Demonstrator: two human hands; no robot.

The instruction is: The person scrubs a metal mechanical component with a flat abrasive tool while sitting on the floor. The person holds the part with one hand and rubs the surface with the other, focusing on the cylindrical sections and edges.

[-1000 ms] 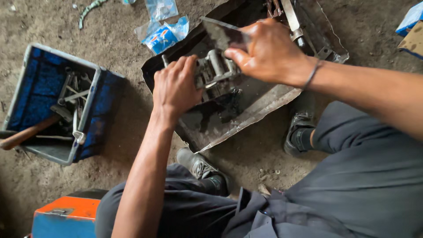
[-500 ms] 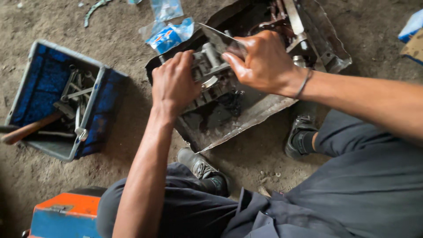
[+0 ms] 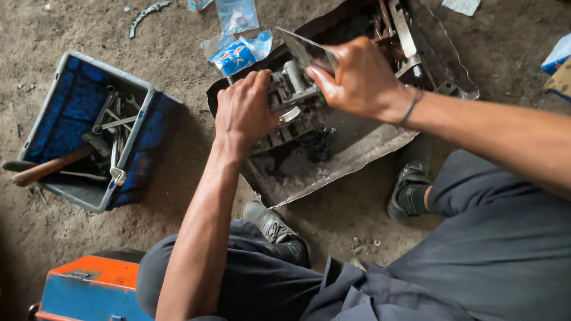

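A dull grey metal engine part (image 3: 291,89), streaked with black oil, is seen on a silver-grey sheet-metal tray (image 3: 357,151) darkened by a black oily pool. A grey plastic crate (image 3: 140,128) with a deep blue inside is shown holding grey steel spanners and a brown wooden hammer handle (image 3: 50,166), while an orange-topped blue box (image 3: 89,288) is seen at the lower edge. Clear packets printed in blue, white and red (image 3: 235,53) are scattered on the brown-grey dirt floor (image 3: 357,220), and dark grey trousers (image 3: 476,261) and black shoes with grey laces (image 3: 270,226) are worn.

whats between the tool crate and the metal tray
Only bare dirt floor, shadowed beside the crate; nothing lies before the tray, as the head view shows.
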